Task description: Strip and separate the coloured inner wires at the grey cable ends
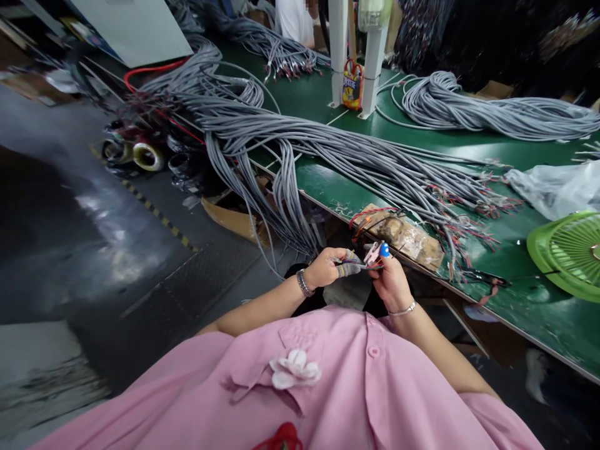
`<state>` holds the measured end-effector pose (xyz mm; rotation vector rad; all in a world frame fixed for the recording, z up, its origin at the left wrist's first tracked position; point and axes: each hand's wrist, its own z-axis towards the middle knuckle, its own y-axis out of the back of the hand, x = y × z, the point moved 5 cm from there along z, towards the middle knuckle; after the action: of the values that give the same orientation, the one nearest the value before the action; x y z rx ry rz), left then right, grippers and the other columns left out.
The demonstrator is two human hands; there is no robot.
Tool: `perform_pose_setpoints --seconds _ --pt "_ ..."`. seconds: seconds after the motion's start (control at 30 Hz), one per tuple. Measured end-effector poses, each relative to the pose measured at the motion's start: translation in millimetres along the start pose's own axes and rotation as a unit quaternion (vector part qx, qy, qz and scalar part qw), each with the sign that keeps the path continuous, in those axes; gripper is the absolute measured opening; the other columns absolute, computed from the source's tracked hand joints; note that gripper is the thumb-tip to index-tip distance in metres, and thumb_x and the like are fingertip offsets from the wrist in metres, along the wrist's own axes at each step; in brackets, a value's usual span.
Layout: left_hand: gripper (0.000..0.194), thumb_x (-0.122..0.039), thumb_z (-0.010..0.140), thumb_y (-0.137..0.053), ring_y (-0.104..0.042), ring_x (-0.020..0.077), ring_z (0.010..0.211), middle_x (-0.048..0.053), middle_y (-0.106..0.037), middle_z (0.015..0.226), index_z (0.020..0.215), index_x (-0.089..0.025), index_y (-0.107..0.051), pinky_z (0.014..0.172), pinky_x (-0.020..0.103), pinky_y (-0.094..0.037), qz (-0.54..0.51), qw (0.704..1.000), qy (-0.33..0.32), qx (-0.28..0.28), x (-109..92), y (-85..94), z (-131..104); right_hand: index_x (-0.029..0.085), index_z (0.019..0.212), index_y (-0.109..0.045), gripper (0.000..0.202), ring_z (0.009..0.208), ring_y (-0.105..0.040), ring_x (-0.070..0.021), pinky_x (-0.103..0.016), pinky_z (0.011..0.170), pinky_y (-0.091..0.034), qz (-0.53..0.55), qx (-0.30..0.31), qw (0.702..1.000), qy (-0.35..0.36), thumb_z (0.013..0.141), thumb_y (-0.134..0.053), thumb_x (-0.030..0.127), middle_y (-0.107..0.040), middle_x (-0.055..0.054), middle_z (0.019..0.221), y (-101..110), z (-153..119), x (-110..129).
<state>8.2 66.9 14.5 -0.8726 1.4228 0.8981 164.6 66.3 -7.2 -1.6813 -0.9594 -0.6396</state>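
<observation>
My left hand (323, 269), with grey covers on some fingertips, is closed in a pinch on the end of a grey cable (338, 260) just off the table's front edge. Thin coloured wires (374, 267) fan out from that end towards my right hand (392, 285). The right fingers are closed on these wires, and a blue cover (385, 249) sits on one fingertip. Small pinkish-white pieces (372, 253) show between the hands; their kind is unclear. Right behind the hands, a taped cardboard block (403, 237) lies at the table edge.
A thick bundle of grey cables (290, 128) crosses the green table (323, 178), its stripped ends to the right. Coiled cables (497, 112) lie farther back. A green fan (569, 253) and a plastic bag (557, 187) stand right. Dark-handled pliers (485, 277) rest near the edge.
</observation>
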Motion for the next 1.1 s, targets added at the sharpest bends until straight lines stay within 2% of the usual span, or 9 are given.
perform_pose_setpoints --seconds 0.13,0.3,0.43,0.6,0.7,0.87,1.1 --pt "0.039 -0.044 0.072 -0.080 -0.050 0.0083 0.062 0.003 -0.063 0.070 0.082 -0.008 -0.070 0.058 0.019 -0.043 0.005 1.000 -0.001 -0.003 2 -0.8 0 0.018 0.064 -0.055 0.050 0.045 -0.034 -0.0071 -0.021 0.037 -0.021 0.000 0.000 1.000 -0.013 0.072 -0.073 0.065 -0.048 0.002 0.055 1 -1 -3" --pt "0.040 -0.045 0.071 -0.080 -0.055 0.0099 0.063 0.005 -0.067 0.073 0.086 -0.008 -0.073 0.059 0.020 -0.046 0.001 1.000 0.010 0.022 0 0.8 -8 0.018 0.072 -0.058 0.056 0.044 -0.036 -0.0062 -0.018 0.036 -0.016 0.041 0.030 0.996 -0.075 0.073 -0.065 0.074 -0.053 0.001 0.058 7 -3 -14" --pt "0.041 -0.046 0.071 -0.080 -0.061 0.0128 0.065 0.009 -0.071 0.075 0.086 -0.008 -0.075 0.063 0.023 -0.050 0.005 1.000 0.008 0.029 -6 1.4 -25 0.017 0.077 -0.061 0.059 0.043 -0.033 -0.0053 -0.018 0.035 -0.012 0.035 0.050 0.994 -0.096 0.073 -0.062 0.077 -0.058 -0.001 0.066 16 -6 -18" --pt "0.039 -0.046 0.077 -0.076 -0.064 0.0151 0.066 0.011 -0.072 0.075 0.085 -0.008 -0.075 0.064 0.024 -0.052 0.022 0.997 -0.011 0.067 -12 -8.0 -51 0.018 0.078 -0.061 0.055 0.043 -0.030 -0.0053 -0.020 0.034 -0.010 0.013 0.050 0.992 -0.111 0.072 -0.065 0.073 -0.064 -0.003 0.075 23 -13 -18" --pt "0.036 -0.044 0.079 -0.074 -0.065 0.0154 0.067 0.011 -0.072 0.076 0.086 -0.009 -0.076 0.065 0.024 -0.052 0.055 0.997 -0.027 0.049 -12 -8.3 -60 0.018 0.077 -0.061 0.051 0.043 -0.027 -0.0049 -0.020 0.035 -0.009 0.009 0.061 0.991 -0.117 0.071 -0.070 0.068 -0.063 -0.002 0.073 23 -18 -20" --pt "0.031 -0.039 0.082 -0.071 -0.065 0.0146 0.069 0.010 -0.073 0.081 0.091 -0.010 -0.076 0.065 0.023 -0.052 0.098 0.994 -0.050 -0.019 -11 -1.7 -65 0.017 0.081 -0.064 0.050 0.043 -0.028 -0.0049 -0.020 0.035 -0.008 -0.005 0.079 0.988 -0.133 0.074 -0.068 0.066 -0.064 -0.003 0.075 24 -20 -18" --pt "0.024 -0.034 0.081 -0.073 -0.066 0.0150 0.072 0.010 -0.074 0.083 0.093 -0.013 -0.076 0.071 0.025 -0.053 0.158 0.979 -0.092 -0.094 -20 -2.7 -52 0.017 0.087 -0.065 0.050 0.043 -0.028 -0.0036 -0.018 0.036 -0.007 -0.024 0.094 0.989 -0.113 0.075 -0.068 0.065 -0.065 -0.003 0.077 10 -7 6"
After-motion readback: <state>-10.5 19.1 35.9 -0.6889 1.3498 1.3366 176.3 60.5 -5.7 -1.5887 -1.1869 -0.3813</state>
